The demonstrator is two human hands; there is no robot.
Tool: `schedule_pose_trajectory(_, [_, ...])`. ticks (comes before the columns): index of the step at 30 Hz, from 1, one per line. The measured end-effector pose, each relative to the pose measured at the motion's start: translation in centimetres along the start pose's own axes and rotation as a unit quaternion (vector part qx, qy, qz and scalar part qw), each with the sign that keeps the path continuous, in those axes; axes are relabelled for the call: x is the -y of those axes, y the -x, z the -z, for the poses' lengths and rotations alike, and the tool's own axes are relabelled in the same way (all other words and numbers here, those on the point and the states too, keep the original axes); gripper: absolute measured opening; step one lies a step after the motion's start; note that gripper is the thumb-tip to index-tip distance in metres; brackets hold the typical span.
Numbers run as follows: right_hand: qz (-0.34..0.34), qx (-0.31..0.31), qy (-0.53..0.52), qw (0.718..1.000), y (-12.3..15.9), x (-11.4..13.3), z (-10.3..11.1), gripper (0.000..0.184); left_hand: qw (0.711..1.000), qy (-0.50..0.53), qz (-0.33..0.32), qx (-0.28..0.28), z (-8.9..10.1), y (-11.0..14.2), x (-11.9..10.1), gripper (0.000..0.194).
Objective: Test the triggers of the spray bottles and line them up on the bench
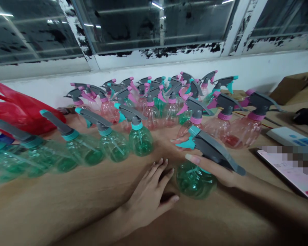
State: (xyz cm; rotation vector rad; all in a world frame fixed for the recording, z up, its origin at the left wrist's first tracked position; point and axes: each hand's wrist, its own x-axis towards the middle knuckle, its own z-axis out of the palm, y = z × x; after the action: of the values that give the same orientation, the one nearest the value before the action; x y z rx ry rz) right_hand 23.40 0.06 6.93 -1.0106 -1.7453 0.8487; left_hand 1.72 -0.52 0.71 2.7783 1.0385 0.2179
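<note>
My right hand (pixel 215 167) is wrapped round the neck of a green spray bottle (pixel 195 179) with a grey head and teal trigger, standing on the wooden table (pixel 66 205). Its fingers curl behind the trigger. My left hand (pixel 151 194) lies flat on the table just left of that bottle, fingers stretched out and apart, holding nothing. A row of green spray bottles (pixel 113 143) runs off to the left. Pink spray bottles (pixel 220 126) stand behind and to the right.
Several more pink and green bottles (pixel 154 102) crowd the back of the table under the window wall. A red plastic bag (pixel 17 109) lies far left. At right are a cardboard box (pixel 292 87), a white device (pixel 290 136) and a pink-white sheet (pixel 292 171).
</note>
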Motion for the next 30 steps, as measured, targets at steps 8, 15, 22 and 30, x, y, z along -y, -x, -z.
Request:
schedule_pose_trajectory(8, [-0.015, 0.012, -0.058, 0.998, 0.02, 0.0, 0.04, 0.029, 1.0, -0.002, 0.0, 0.001, -0.08, -0.01, 0.04, 0.063])
schedule_pose_trajectory(15, [-0.005, 0.01, -0.056, 0.998, 0.09, -0.1, 0.08, 0.031, 1.0, 0.004, -0.002, -0.002, -0.13, 0.06, 0.08, 0.061])
schedule_pose_trajectory(22, [-0.025, 0.015, -0.057, 0.998, -0.04, 0.13, 0.24, 0.032, 1.0, 0.002, 0.0, 0.0, 0.01, 0.05, 0.02, 0.062])
schedule_pose_trajectory(30, [-0.007, 0.005, -0.044, 0.999, -0.08, 0.01, 0.16, 0.031, 1.0, 0.001, 0.001, 0.004, 0.16, -0.03, -0.06, 0.062])
